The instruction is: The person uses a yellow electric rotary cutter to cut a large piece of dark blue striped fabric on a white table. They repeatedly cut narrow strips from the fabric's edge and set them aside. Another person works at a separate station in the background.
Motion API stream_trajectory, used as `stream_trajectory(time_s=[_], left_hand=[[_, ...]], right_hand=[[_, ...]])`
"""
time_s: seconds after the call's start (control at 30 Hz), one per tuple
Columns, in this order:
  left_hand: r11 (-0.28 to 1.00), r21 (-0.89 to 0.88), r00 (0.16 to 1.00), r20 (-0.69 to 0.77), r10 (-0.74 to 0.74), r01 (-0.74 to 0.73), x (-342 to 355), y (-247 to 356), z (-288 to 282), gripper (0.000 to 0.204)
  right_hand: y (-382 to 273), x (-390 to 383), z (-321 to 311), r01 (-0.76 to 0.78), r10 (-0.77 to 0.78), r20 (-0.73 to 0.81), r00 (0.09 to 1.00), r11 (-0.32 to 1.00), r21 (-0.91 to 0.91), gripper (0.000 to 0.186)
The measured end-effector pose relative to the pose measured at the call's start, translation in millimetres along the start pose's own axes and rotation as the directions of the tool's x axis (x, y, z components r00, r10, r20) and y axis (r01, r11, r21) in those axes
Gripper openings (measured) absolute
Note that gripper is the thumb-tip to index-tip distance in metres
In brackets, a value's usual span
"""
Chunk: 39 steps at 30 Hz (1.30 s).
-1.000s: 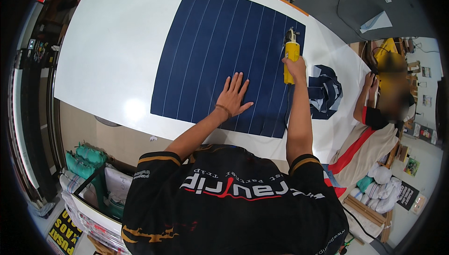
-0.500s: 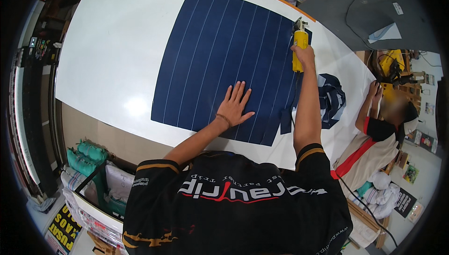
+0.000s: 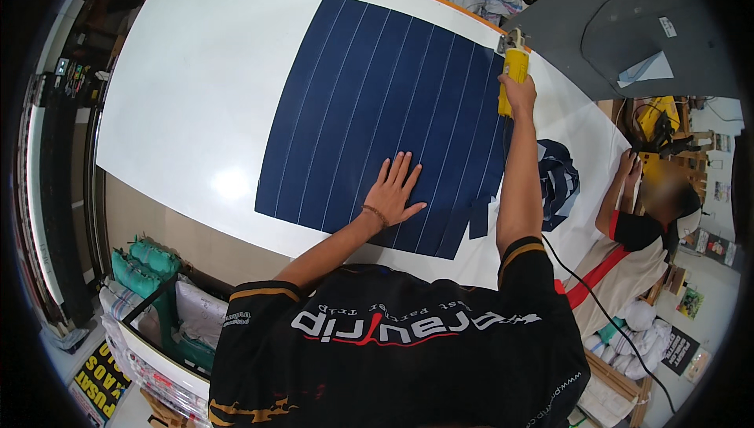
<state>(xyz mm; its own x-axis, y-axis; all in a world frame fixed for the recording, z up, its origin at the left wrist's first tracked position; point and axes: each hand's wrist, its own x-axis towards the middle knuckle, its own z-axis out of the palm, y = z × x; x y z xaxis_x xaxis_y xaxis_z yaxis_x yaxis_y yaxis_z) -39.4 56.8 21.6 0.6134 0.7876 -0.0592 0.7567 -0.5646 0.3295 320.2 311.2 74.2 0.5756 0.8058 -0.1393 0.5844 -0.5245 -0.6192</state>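
Note:
A dark blue cloth (image 3: 338, 129) with several pale lines running from near to far lies flat on the white table (image 3: 181, 90). My left hand (image 3: 394, 194) presses down on its near part, fingers spread and nothing held. At the cloth's far right corner, my right hand (image 3: 520, 96) is closed around a yellow handheld electric fabric cutter (image 3: 515, 63). The cutter's metal head sits at the far corner; its blade cannot be made out. A narrow blue strip (image 3: 479, 219) hangs off the cloth's right side near my right forearm. Beyond that forearm lies a loose bundle of blue strips (image 3: 558, 181).
A co-worker (image 3: 628, 232) sits to the right with hands at the table's edge. A black cord (image 3: 605, 302) runs down on the right. At the far right is a grey board (image 3: 565, 31). Green bundles (image 3: 149, 263) and a box frame stand at the near left.
My right hand has moved the cutter slightly farther away, to the cloth's far right corner. My left hand stays flat on the cloth. The whole view has shifted a little.

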Motion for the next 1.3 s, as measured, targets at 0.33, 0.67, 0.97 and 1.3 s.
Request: stream_trajectory(time_s=[0.33,0.67,0.97,1.3], left_hand=[[0.999,0.034,0.999,-0.040,-0.001,0.002,-1,0,6,0.100],[0.999,0.045,0.991,-0.131,0.016,-0.010,2,1,14,0.075],[0.993,0.116,0.984,-0.177,0.032,-0.012,1,-6,28,0.071],[0.995,0.104,0.985,-0.168,0.028,-0.010,4,-6,28,0.071]], right_hand=[[22,-237,-106,-0.180,0.042,0.237,0.971,0.776,0.604,0.034],[125,-515,-92,-0.288,0.275,0.103,0.956,0.947,0.144,0.051],[158,-633,-55,-0.257,0.247,0.197,0.949,0.966,0.031,0.069],[162,-636,-30,-0.228,0.238,0.195,0.952,0.971,-0.071,0.076]])
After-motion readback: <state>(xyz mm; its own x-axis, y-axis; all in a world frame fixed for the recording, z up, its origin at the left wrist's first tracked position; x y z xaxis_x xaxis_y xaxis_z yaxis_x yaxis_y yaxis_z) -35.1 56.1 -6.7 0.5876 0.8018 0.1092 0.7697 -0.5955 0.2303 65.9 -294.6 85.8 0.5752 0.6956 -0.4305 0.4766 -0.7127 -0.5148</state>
